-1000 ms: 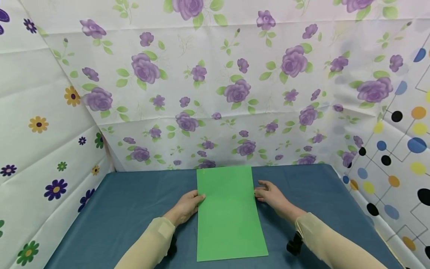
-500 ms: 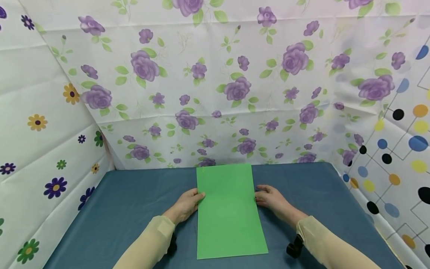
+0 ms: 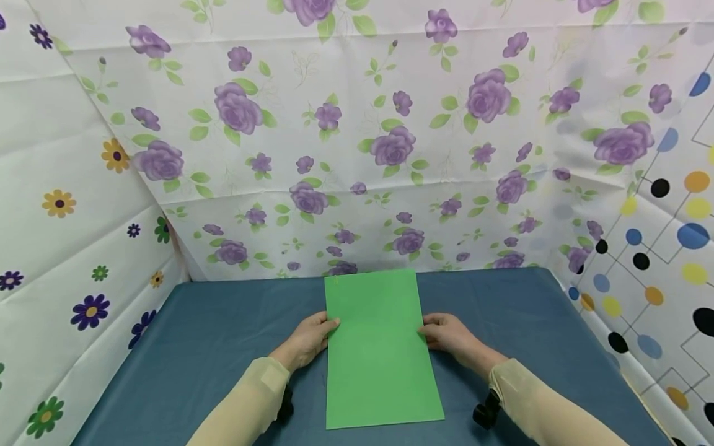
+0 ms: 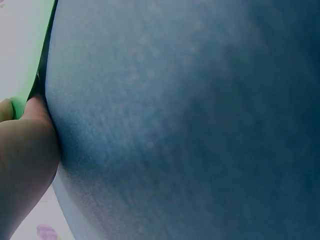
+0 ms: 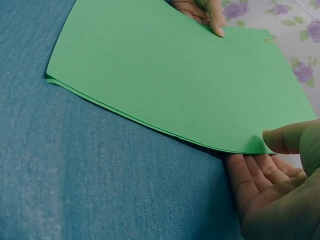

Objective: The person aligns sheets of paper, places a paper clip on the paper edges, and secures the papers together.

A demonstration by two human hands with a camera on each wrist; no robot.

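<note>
Green paper (image 3: 376, 359) lies lengthwise before me, its near end on the blue table and its sides slightly raised. More than one layer shows along its edge in the right wrist view. A small yellowish paper clip (image 5: 268, 40) sits at its far left corner. My left hand (image 3: 307, 341) pinches the left edge, thumb on top and fingers underneath. At the right edge, my right hand (image 3: 454, 337) has its thumb over the top face and its fingers (image 5: 245, 177) below. The left wrist view catches only part of the left hand (image 4: 27, 155) and a strip of paper.
Blue cloth covers the table (image 3: 223, 334). A white curtain with purple flowers (image 3: 334, 155) hangs right behind the far edge. Patterned sheets close in the left side (image 3: 50, 248) and the right side (image 3: 669, 260). Dark wrist cameras sit under both sleeves.
My right hand has lowered slightly and closed in on the paper's right edge, its thumb now over the top face. The left hand keeps its grip, and the paper has hardly moved.
</note>
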